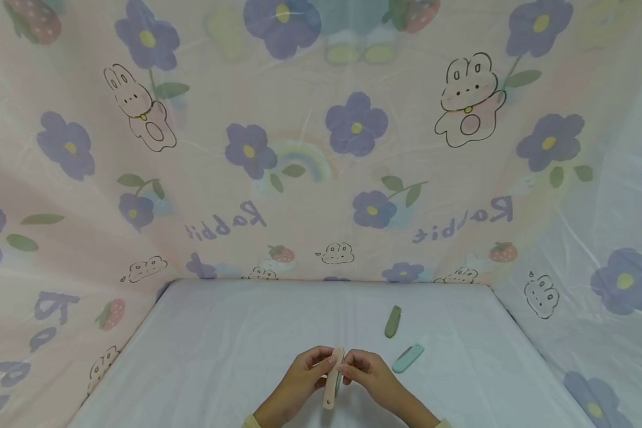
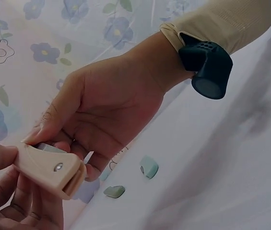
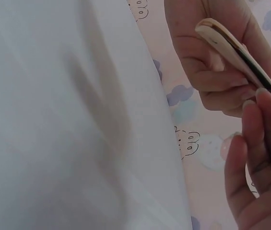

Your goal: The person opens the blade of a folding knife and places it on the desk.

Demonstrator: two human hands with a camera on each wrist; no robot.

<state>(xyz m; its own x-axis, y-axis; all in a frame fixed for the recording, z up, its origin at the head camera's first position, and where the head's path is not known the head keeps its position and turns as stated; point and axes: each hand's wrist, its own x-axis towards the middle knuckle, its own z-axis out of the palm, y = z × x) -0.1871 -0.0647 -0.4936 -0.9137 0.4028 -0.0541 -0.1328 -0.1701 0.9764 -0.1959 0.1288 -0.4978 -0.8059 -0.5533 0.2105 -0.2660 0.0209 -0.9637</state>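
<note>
Low in the middle of the head view, a folding knife (image 1: 331, 383) with a beige handle is held between both hands. My left hand (image 1: 303, 374) grips the handle, thumb on its face. My right hand (image 1: 373, 374) pinches at the knife's other side, near its upper end. The left wrist view shows a strip of shiny metal blade (image 2: 52, 148) by the right fingers, and a rivet at the handle's end. From the right wrist view, the long slot of the beige knife (image 3: 226, 48) faces the camera. How far the blade stands out is hidden by the fingers.
On the white-covered table (image 1: 219, 333), right of the hands, lie a teal folding knife (image 1: 408, 358) and, farther back, an olive green one (image 1: 393, 321). Patterned curtains (image 1: 299, 196) with flowers and rabbits hang behind and along both sides.
</note>
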